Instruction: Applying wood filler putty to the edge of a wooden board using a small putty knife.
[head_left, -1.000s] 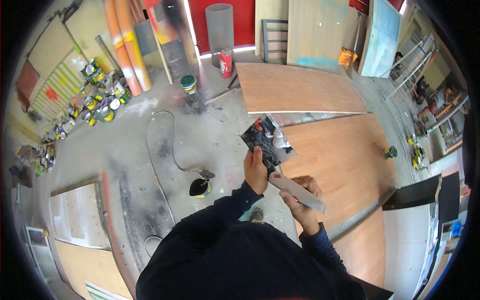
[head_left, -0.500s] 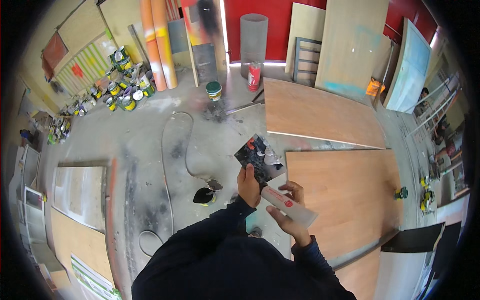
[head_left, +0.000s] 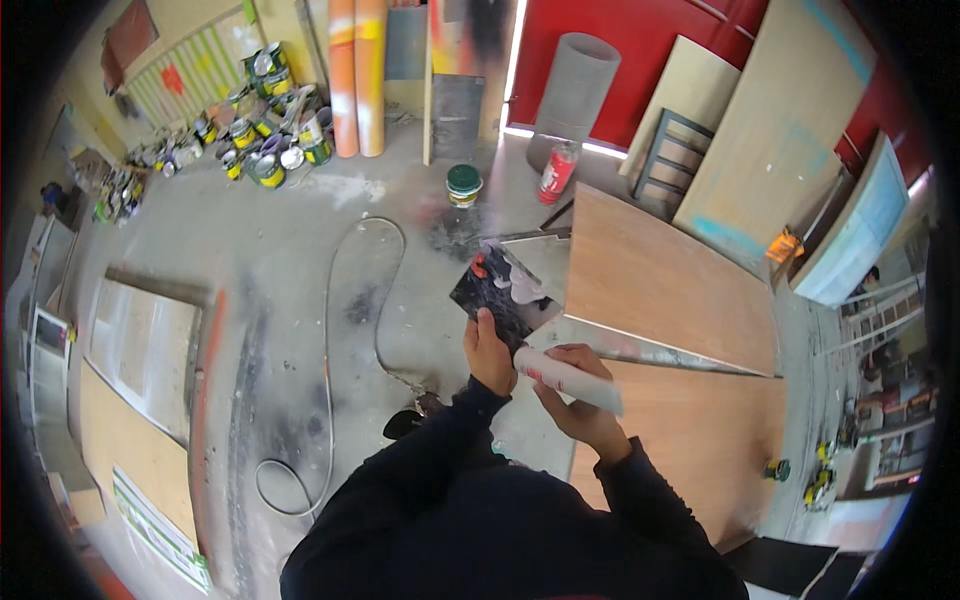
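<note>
My left hand (head_left: 488, 352) grips a flat black mixing board (head_left: 492, 312) by its near edge, thumb on top. Grey putty (head_left: 520, 284) and a small red dab (head_left: 478, 266) lie on the board. In my right hand (head_left: 590, 415) is a pale squeeze tube (head_left: 560, 376) with red print, flat and wide at its outer end. Its narrow end meets the fingers of my left hand, which hide the tip. Both hands are in front of my body, above the floor.
Two wooden panels (head_left: 660, 275) lie on the right, pale boards (head_left: 140, 435) on the left. A hose (head_left: 328, 370) loops across the floor. Ahead stand a green-lidded can (head_left: 464, 186), a red canister (head_left: 557, 175) and a grey cylinder (head_left: 580, 85). Used paint cans (head_left: 268, 170) are heaped at far left.
The view has turned, tilting the surroundings. Board and tube stay together in my hands, now slightly higher in the picture. My right fingers lie more over the tube, and its print is less visible.
</note>
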